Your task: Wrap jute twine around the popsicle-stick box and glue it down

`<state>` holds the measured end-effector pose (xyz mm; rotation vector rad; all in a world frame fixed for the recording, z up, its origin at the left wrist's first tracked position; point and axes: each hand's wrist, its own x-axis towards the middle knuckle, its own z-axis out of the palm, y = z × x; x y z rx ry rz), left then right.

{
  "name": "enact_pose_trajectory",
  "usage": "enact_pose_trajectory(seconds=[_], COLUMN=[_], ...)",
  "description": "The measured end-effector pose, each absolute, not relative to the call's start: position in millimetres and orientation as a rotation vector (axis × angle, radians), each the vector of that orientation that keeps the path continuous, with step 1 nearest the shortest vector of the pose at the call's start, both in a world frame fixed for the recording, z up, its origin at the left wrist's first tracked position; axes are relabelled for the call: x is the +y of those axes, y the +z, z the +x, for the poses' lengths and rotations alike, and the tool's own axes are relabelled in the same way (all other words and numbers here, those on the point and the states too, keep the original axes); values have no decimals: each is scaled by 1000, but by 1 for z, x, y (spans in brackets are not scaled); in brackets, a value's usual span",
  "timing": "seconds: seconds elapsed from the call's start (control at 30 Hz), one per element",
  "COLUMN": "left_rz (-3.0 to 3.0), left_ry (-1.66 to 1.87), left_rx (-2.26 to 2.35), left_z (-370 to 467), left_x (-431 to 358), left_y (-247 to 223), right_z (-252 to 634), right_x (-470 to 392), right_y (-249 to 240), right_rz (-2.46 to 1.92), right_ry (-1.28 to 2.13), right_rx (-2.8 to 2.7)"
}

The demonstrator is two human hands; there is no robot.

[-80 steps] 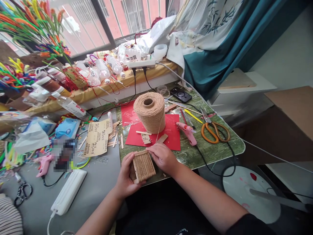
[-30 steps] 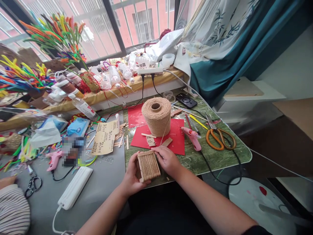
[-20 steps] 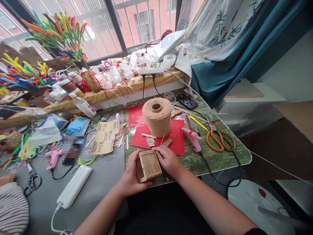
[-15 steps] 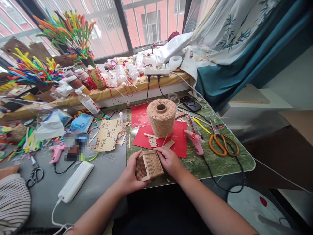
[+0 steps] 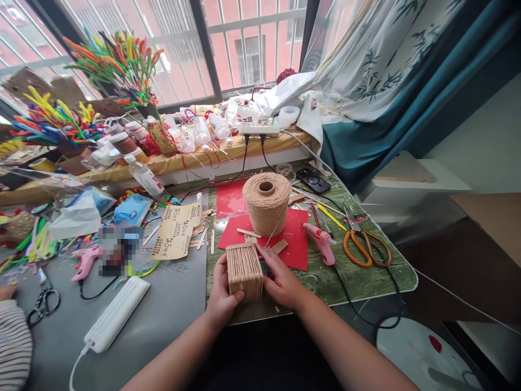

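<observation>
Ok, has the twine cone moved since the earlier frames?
No, the twine cone sits at the same spot on the red sheet; only the camera shifted.

Your small, tan, twine-wrapped square box (image 5: 245, 270): held before you, its cords showing side by side | your large tan twine spool (image 5: 266, 212) with a hollow core: stood upright on red sheet (image 5: 299, 239), beyond the box, a strand slanting toward you
</observation>
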<state>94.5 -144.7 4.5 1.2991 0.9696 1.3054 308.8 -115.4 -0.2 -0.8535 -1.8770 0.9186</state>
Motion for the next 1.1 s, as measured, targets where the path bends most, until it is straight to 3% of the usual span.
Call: enact_pose_trajectory(seconds=[0.27, 0.47, 0.6, 0.83, 1.1], left_rz=[1412, 1847, 2177, 2209, 2118], left_ry=[1144, 1057, 645, 522, 759], left_rx=[1026, 1042, 1151, 1249, 1302], left_z=[94, 78, 82, 93, 74], left_x=[-141, -121, -113, -115, -131], left_y=[0, 72, 106, 96, 78], right_z=[313, 307, 304, 310, 312], right_x=[-116, -117, -117, -121, -121], right_y=[5, 8, 6, 11, 16], right_rz=[-855, -843, -784, -854, -903], right_ry=[933, 712, 611, 577, 487], right_rx=[-1891, -1994, -2024, -2027, -1954])
